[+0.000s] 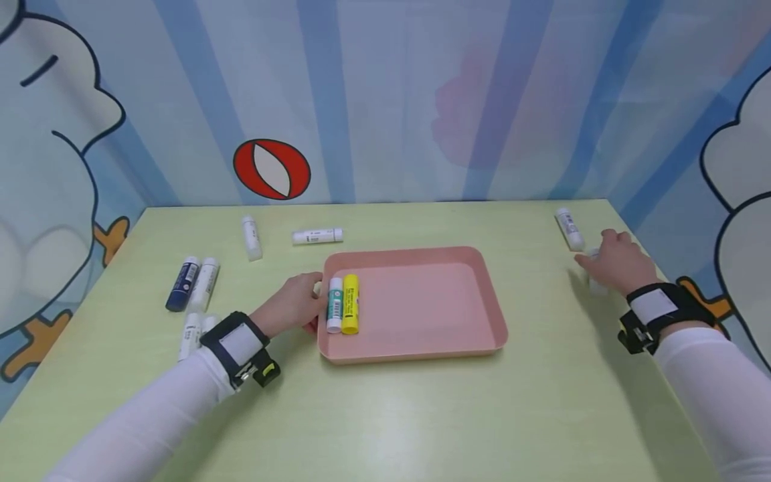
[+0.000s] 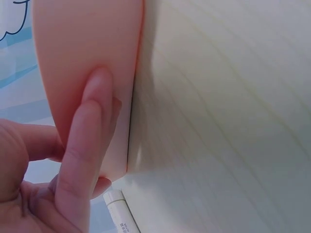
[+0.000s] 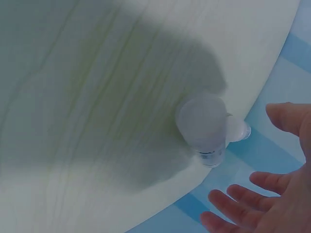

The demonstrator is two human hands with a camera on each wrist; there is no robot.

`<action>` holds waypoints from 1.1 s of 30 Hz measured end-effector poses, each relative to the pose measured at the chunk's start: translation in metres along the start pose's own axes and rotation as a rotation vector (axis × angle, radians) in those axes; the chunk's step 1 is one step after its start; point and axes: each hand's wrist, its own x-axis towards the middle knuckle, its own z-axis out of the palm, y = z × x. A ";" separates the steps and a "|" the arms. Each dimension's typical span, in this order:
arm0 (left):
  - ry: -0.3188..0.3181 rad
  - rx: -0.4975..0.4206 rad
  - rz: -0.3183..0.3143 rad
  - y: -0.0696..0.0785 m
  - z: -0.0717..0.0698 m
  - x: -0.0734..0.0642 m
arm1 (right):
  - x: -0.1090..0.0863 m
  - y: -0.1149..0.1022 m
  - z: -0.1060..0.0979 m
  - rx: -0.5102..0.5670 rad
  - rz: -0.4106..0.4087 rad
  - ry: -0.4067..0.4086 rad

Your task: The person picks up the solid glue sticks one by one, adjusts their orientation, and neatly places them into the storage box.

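Left arm point(image 1: 147, 418), white-sleeved, angled forward and inward; left hand point(image 1: 294, 304) in a pinch, thumb set opposite the fingers. Right arm point(image 1: 711, 395), likewise sleeved, extended forward with slight inward lean; right hand point(image 1: 622, 262) back upward, fingers relaxed and slightly parted, thumb apart from them. Both wrists point(image 1: 677, 328) strapped.

**One high view, two close ones**

From the person's head, a camera looks forward and down over the counter point(image 1: 421, 422), the tray point(image 1: 415, 358) and the striped backdrop point(image 1: 373, 100). The left wrist camera point(image 1: 265, 368) sits close behind the left fingers point(image 2: 80, 155), facing the tray's outer side, its picture tipped sideways. The right wrist camera point(image 1: 632, 333) peers past the right fingers point(image 3: 238, 209) at white glue sticks point(image 3: 201, 124). The head view shares the tray's left side with one, those sticks with the other.
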 end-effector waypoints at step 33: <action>0.018 0.018 0.007 -0.001 0.001 -0.002 | -0.007 0.008 0.010 0.066 0.052 -0.107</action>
